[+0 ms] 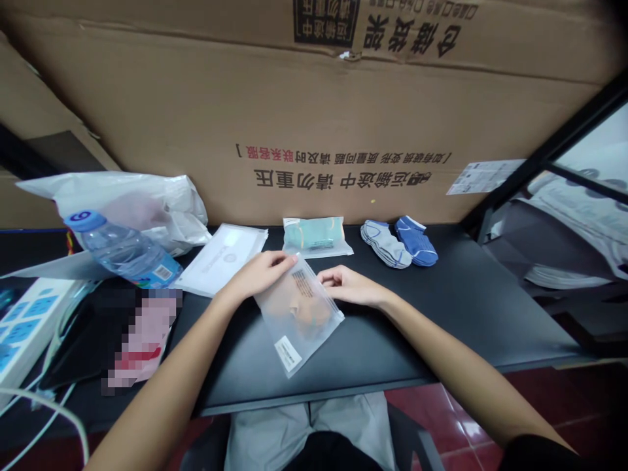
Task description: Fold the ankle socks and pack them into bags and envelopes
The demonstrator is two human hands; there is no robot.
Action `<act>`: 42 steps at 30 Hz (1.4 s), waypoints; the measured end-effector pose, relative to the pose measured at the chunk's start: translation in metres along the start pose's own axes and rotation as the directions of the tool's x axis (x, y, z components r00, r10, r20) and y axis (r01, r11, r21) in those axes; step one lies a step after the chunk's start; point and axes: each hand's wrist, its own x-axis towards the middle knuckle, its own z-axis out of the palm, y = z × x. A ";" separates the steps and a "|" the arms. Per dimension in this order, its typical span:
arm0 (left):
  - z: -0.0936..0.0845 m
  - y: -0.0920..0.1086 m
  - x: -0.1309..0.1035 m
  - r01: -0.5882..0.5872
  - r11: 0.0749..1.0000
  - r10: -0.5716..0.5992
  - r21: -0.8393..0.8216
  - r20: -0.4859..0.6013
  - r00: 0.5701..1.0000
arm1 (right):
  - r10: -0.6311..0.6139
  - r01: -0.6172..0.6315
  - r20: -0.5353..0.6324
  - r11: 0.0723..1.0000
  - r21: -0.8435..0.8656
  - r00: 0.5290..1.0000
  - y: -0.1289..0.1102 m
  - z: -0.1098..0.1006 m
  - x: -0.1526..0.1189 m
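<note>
A frosted zip bag [276, 314] lies tilted on the dark table in front of me, with a soft orange-tan item [313, 313] showing through it and a white label near its lower corner. My left hand [265, 271] is closed on the bag's upper left corner. At the zip edge on the other side, my right hand [354, 286] has its fingers curled against the bag; its fingertips are partly hidden. Behind the bag lies a similar clear bag [316, 235] with a green folded item inside. Grey socks [385, 245] and blue socks [416, 242] lie to its right.
To the left are a flat white bag [223, 258], a water bottle [127, 252], a white plastic bag [142, 203], a power strip [29, 320] with cables and a dark object with a blurred pink patch. A large cardboard sheet [294, 111] stands along the back.
</note>
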 end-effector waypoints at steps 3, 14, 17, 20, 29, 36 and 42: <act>0.006 -0.001 0.002 -0.002 0.993 0.010 -0.118 0.066 0.998 | 0.012 -0.014 0.093 1.000 0.028 0.996 -0.004 0.000 -0.004; 0.036 0.021 -0.002 -0.052 0.976 0.036 -0.210 -0.080 0.996 | -0.019 0.064 0.264 0.984 -0.166 0.964 0.004 0.006 -0.006; 0.036 0.019 -0.001 -0.036 0.975 0.013 -0.221 -0.103 0.995 | -0.013 0.056 0.268 0.986 -0.157 0.963 0.003 0.014 -0.005; 0.032 0.015 0.000 -0.040 0.978 0.019 -0.204 -0.106 0.994 | 0.021 0.026 0.363 0.992 -0.126 0.931 -0.002 0.017 -0.006; 0.004 -0.002 0.004 0.036 0.979 -0.095 -0.200 -0.291 0.952 | -0.162 0.026 -0.486 0.961 -0.274 0.859 -0.002 -0.030 -0.008; 0.003 -0.004 0.007 0.119 0.875 -0.283 -0.469 -0.298 0.912 | -0.134 0.078 -0.528 0.989 -0.128 0.839 0.005 -0.043 -0.006; 0.005 0.009 0.003 0.260 0.808 -0.246 -0.528 0.098 0.964 | -0.153 0.065 -0.534 0.982 -0.179 0.831 0.013 -0.034 0.000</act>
